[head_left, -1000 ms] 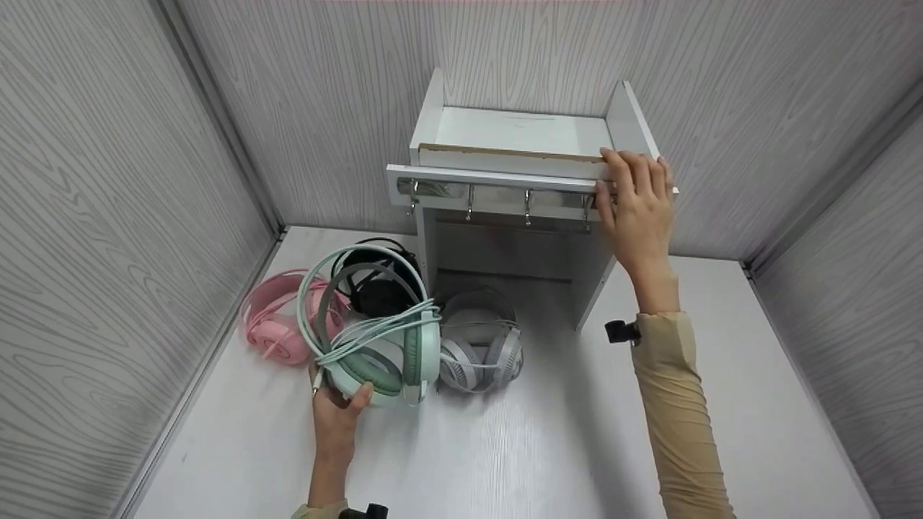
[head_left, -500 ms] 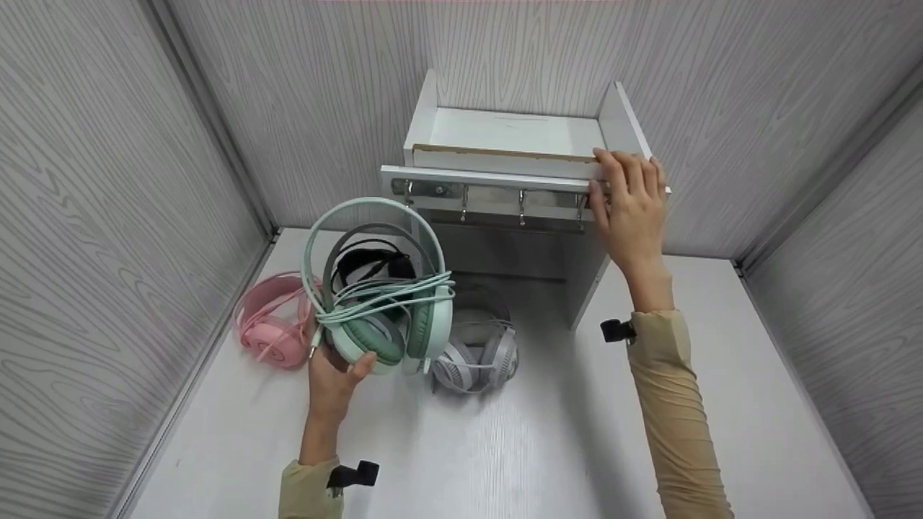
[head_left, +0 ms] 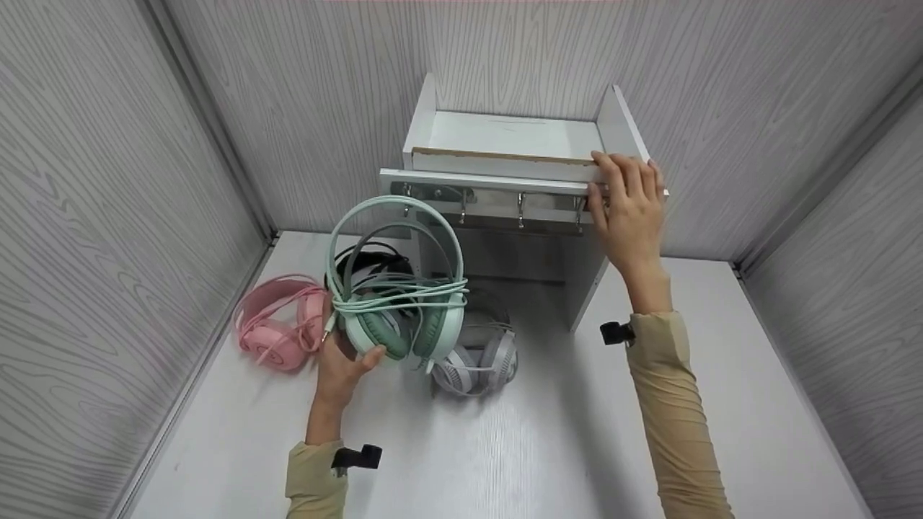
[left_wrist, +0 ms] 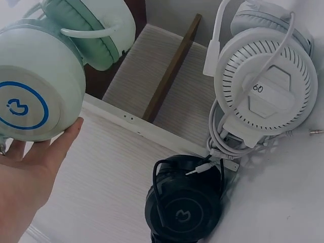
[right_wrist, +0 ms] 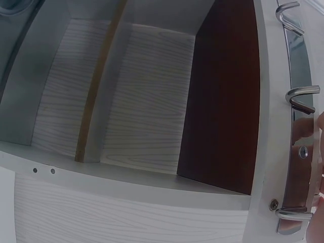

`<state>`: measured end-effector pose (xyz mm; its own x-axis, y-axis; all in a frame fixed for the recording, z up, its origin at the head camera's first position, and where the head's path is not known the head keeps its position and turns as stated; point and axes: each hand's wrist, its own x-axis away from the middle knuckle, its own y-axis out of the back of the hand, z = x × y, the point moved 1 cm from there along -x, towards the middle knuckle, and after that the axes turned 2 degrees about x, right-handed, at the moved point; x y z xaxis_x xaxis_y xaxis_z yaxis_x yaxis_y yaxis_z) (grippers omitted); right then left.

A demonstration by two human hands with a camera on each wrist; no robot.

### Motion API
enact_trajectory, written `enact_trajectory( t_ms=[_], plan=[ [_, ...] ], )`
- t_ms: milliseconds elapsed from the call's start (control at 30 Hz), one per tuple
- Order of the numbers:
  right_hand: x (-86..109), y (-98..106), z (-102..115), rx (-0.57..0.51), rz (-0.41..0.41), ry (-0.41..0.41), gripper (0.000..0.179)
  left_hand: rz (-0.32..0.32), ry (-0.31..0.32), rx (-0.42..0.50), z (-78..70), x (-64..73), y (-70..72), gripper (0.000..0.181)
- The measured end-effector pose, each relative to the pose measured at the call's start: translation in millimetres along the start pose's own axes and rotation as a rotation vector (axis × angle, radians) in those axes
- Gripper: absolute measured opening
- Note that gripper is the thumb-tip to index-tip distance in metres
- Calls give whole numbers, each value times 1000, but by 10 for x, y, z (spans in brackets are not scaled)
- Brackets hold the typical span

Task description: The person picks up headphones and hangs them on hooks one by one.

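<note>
My left hand (head_left: 342, 378) grips a pair of mint-green headphones (head_left: 448, 328) by one ear cup. They are held up off the table, headband on top, with the cable wound across the band and cups. In the left wrist view, fingers (left_wrist: 63, 142) support the mint ear cup (left_wrist: 45, 66). The headband's top overlaps the left end of the shelf's hook rail (head_left: 497, 180); whether they touch, I cannot tell. My right hand (head_left: 629, 213) holds the rail's right end, fingers over the top and thumb in front. Metal hooks (head_left: 520, 210) line the rail.
Pink headphones (head_left: 277, 339) lie on the table at left. Behind the mint pair, black headphones (head_left: 371, 259) are partly hidden. Light grey headphones (head_left: 497, 357) lie before the shelf's opening. The white shelf (head_left: 515, 133) stands against the back wall, side panels upright.
My left hand has raised the mint headphones toward the rail, then shifted them right; they stand more upright now. The right hand keeps its place on the rail.
</note>
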<state>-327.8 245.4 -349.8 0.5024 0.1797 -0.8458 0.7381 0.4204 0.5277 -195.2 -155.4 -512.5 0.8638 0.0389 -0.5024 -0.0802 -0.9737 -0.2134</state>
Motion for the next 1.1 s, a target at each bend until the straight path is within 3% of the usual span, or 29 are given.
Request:
enact_trajectory(
  t_ms=[500,733,1100],
  plan=[
    [4,15,18,-14,-4,-3,39,-52,123,-102,126,-3,84,93],
    [6,20,45,-24,-9,-2,39,-51,159,-95,260,-12,100,113],
    [4,39,19,-6,-10,-3,39,-40,357,-191,440,-92,131,86]
  ],
)
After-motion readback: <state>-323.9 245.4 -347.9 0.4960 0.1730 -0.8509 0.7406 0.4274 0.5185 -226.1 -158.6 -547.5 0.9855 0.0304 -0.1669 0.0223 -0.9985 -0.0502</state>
